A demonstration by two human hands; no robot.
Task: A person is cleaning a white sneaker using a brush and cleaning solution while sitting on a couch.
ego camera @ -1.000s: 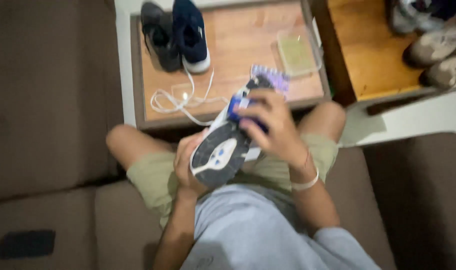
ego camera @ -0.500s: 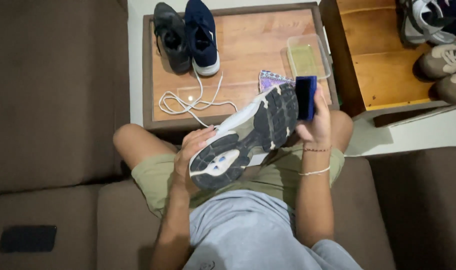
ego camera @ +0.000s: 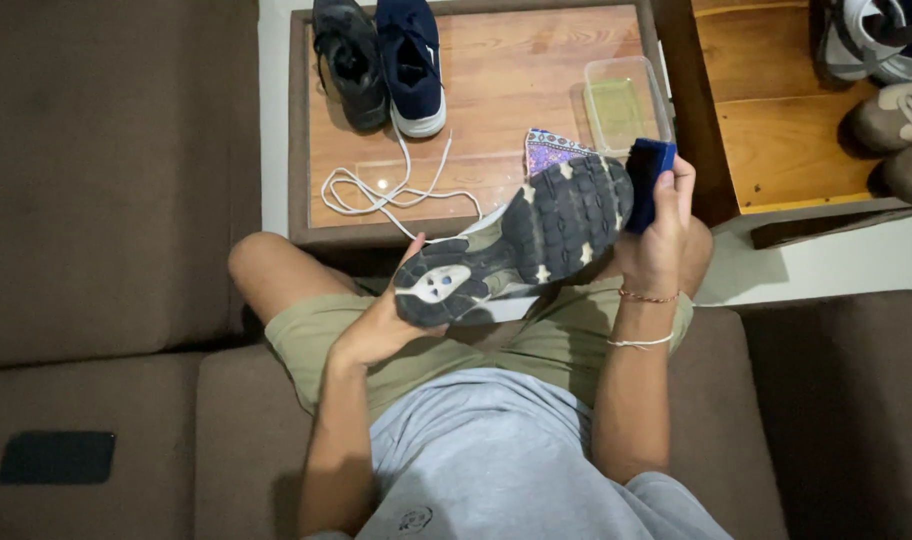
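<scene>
I sit on a brown sofa and hold a white sneaker (ego camera: 521, 240) over my lap, its dark grey sole turned up toward me. My left hand (ego camera: 381, 325) grips it from below at the heel. My right hand (ego camera: 656, 240) holds a dark blue sponge block (ego camera: 648, 180) right beside the toe end of the sole. The shoe's upper is mostly hidden under the sole.
A low wooden table (ego camera: 496, 75) stands in front of my knees with a black shoe (ego camera: 348, 62), a navy shoe (ego camera: 411, 62), a loose white lace (ego camera: 396, 185), a patterned cloth (ego camera: 548, 150) and a clear tub (ego camera: 624, 105). More shoes (ego camera: 891, 90) sit on a wooden shelf to the right.
My right hand has left the middle of the sole and moved out past the toe with the blue sponge. The sneaker has tilted flatter, showing the whole sole.
</scene>
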